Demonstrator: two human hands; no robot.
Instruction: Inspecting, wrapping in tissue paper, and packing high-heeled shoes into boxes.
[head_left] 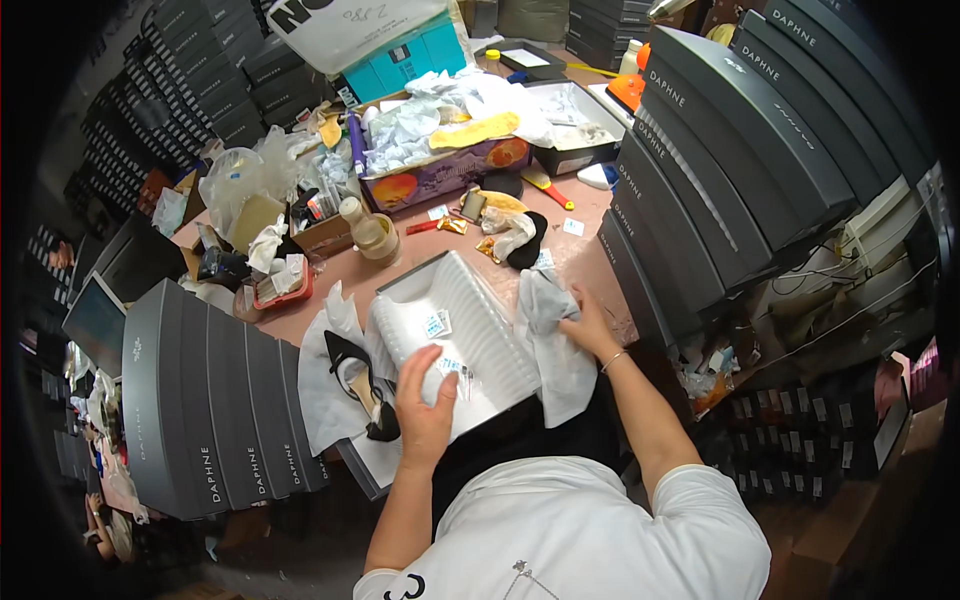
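An open shoe box (pixel 410 285) with a ribbed, translucent white liner lies tilted before me, small white sachets (pixel 436 324) with blue print inside. My left hand (pixel 425 405) hovers over its near left part, thumb and fingers apart. A sachet shows beside the fingertips; contact is unclear. Left of the box, a black pointed shoe (pixel 350 365) with a strap rests on white tissue paper (pixel 318 400). At the box's right side my right hand (pixel 592 322) closes on a crumpled tissue-paper bundle (pixel 548 325); whatever is inside is hidden.
Stacked dark shoe boxes rise at left (pixel 225 400) and right (pixel 690 190). Behind, a purple carton (pixel 440 185) overflows with crumpled paper. A glue jar (pixel 374 238), a red-and-yellow knife (pixel 548 187) and a red tray (pixel 285 290) are on the pink table (pixel 345 272).
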